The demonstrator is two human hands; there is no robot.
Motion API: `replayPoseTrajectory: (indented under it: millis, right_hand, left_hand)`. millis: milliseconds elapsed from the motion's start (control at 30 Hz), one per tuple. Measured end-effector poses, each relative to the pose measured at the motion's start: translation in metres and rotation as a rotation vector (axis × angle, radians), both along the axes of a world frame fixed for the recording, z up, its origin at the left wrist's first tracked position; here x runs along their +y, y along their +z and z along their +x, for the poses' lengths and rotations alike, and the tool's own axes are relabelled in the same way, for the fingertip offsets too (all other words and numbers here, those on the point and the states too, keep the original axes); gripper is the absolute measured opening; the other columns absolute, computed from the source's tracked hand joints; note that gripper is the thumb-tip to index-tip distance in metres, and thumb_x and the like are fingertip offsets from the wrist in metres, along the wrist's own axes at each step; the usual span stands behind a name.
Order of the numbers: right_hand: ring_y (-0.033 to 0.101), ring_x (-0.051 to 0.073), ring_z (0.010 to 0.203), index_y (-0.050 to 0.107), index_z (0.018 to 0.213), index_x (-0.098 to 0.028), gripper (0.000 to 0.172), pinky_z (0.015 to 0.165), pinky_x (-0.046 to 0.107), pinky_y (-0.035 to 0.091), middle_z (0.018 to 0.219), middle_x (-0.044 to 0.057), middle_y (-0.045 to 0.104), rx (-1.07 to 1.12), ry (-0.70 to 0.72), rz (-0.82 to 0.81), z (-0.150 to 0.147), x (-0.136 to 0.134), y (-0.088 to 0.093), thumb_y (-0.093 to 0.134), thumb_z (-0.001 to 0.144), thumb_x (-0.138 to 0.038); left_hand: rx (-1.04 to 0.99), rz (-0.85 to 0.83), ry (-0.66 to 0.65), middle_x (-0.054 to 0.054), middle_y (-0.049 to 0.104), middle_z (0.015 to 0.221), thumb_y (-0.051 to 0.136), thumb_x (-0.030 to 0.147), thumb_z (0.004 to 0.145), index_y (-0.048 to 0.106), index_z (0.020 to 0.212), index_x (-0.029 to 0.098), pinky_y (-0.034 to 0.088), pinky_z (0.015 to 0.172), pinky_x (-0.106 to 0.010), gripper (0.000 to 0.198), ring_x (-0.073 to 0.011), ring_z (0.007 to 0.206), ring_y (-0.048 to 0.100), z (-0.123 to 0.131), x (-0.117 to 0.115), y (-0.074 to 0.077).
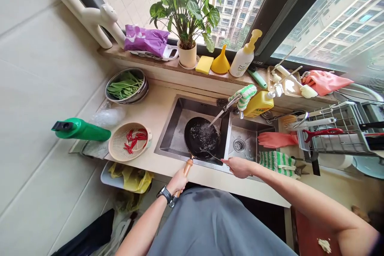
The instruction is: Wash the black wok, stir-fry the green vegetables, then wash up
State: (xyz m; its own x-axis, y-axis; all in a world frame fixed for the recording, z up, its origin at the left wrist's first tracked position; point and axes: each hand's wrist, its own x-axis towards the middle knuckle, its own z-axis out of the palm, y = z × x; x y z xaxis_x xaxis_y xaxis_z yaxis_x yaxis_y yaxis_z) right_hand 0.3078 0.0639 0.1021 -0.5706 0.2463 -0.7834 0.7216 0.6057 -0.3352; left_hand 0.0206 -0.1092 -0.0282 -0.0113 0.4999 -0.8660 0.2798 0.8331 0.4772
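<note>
Along the front edge of the stainless steel double sink (175, 128), the left hand (178, 181) is closed firmly around the wooden handle (187, 167) of a round black frying pan (201, 136), which tilts in the left basin under running water (216, 122). The right hand (238, 167) is open and empty, its fingers extended over the sink's front rim, near the pan.

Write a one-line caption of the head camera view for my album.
Left hand grips a wooden-handled pan in the sink, right hand beside it at the sink's rim.
</note>
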Motion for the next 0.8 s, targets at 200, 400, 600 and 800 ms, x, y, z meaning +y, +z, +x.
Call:
replayPoseTrajectory:
  millis: [200,400,600,800]
  right_hand:
    - [0.078,0.036,0.099,0.05,0.157,-0.004,0.064,0.078,0.045,0.063,0.111,0.029,0.074,-0.161,0.126,0.337,0.005,-0.001,-0.009,0.039,0.095,0.0]
    - [0.075,0.031,0.103,0.049,0.154,0.0,0.06,0.08,0.041,0.064,0.113,0.029,0.07,-0.179,0.083,0.432,-0.029,0.014,-0.033,0.031,0.096,0.001]
    - [0.07,0.03,0.113,0.039,0.161,0.0,0.063,0.08,0.037,0.063,0.126,0.031,0.062,-0.126,0.058,0.53,-0.053,0.029,-0.046,0.033,0.097,0.001]
    - [0.073,0.03,0.11,0.032,0.166,-0.004,0.068,0.082,0.037,0.064,0.133,0.032,0.058,-0.087,0.017,0.55,-0.062,0.03,-0.055,0.032,0.098,0.001]
  left_hand:
    - [0.041,0.018,-0.028,0.012,0.042,0.044,0.064,0.011,0.087,0.057,0.108,0.018,0.035,0.043,-0.019,0.023,-0.0133,0.036,0.051,-0.002,-0.005,-0.005]
    - [0.067,0.09,-0.094,0.009,0.044,0.047,0.057,0.004,0.081,0.059,0.1,0.018,0.035,0.043,-0.023,0.024,-0.0156,0.037,0.052,-0.004,-0.003,0.0]
    - [0.077,0.074,-0.096,0.009,0.044,0.047,0.056,0.003,0.083,0.06,0.106,0.016,0.033,0.044,-0.023,0.027,-0.0158,0.037,0.052,0.001,0.0,0.01]
    - [0.095,0.064,-0.075,0.008,0.046,0.049,0.058,0.006,0.084,0.06,0.109,0.016,0.033,0.045,-0.023,0.027,-0.0158,0.038,0.054,0.003,-0.002,0.008]
